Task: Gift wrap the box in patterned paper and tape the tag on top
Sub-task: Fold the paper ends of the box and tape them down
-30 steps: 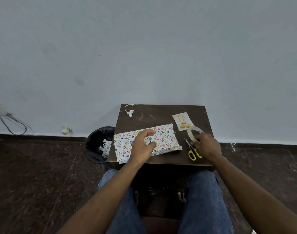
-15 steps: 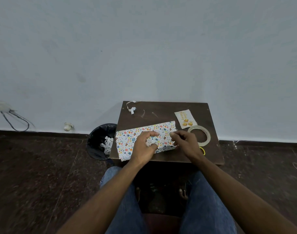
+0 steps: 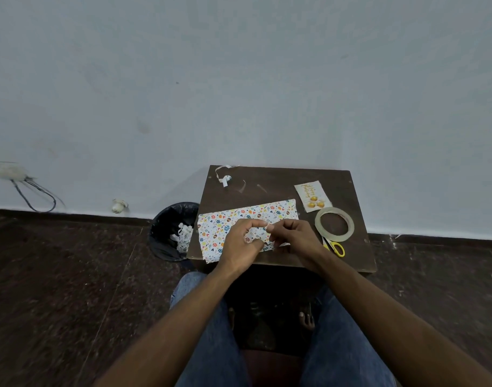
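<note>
Patterned paper (image 3: 247, 219) covers the box; seam-taping step judged underway. Left hand (image 3: 240, 244) and right hand (image 3: 295, 238) pinch something small, likely tape. Next: press it flat across the seam.

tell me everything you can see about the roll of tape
The roll of tape is a thin ring of pale, translucent-looking tape with a wide open centre. It lies flat on the dark wooden table, just in front of the tag and just behind the yellow-handled scissors. Neither hand touches it.
</note>
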Tool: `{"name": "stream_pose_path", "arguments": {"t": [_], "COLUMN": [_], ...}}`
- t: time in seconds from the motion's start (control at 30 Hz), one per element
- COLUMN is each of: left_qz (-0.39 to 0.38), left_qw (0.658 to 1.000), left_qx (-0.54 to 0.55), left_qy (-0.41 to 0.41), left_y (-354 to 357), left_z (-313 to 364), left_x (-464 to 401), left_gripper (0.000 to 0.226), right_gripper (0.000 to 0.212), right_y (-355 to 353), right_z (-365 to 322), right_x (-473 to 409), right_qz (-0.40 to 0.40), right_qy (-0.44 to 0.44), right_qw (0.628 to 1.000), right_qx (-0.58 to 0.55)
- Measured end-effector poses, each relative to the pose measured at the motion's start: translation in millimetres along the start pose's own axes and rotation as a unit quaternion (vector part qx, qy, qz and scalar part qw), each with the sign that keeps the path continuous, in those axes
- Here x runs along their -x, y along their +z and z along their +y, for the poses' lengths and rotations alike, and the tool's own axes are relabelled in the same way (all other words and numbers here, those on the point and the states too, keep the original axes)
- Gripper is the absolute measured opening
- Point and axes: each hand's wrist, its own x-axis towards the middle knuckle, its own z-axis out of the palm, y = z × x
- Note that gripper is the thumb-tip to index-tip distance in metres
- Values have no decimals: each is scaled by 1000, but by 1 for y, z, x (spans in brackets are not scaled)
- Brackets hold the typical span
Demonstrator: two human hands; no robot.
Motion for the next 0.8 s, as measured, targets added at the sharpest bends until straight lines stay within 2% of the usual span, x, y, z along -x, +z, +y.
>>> {"name": "stream_pose_path", "arguments": {"t": [0.13, 0.2, 0.27, 0.37, 0.47, 0.63, 0.8], "left_qz": [5, 38, 64, -15, -70, -98, -79], "left_qw": [996, 989, 971, 939, 923, 875, 881], "left_qx": [-85, -145, -224, -340, -378, -470, -462], "left_qy": [13, 8, 45, 40, 35, 64, 67], "left_y": [-2, -6, -14, -23, -27, -30, -26], "left_z": [-10, -19, -31, -50, -63, -76, -80], "left_x": [-2, -5, -10, -13, -11, -8, -6], "left_gripper": [43, 48, 47, 49, 63, 74, 70], "right_gripper": [14, 14, 14, 16, 18, 21, 22], "right_y": [1, 1, 2, 4, 13, 26, 32], "right_z": [6, 11, 18, 30, 39, 50, 54], "right_x": [3, 5, 8, 10, 11, 10, 7], "right_qz": [7, 27, 51, 75, 85, 94, 112], "right_qy": [8, 21, 35, 56, 65, 62, 60], "right_qw": [1000, 999, 998, 995, 993, 993, 990], "right_qx": [-20, -19, -16, -26, -41, -43, -60]}}
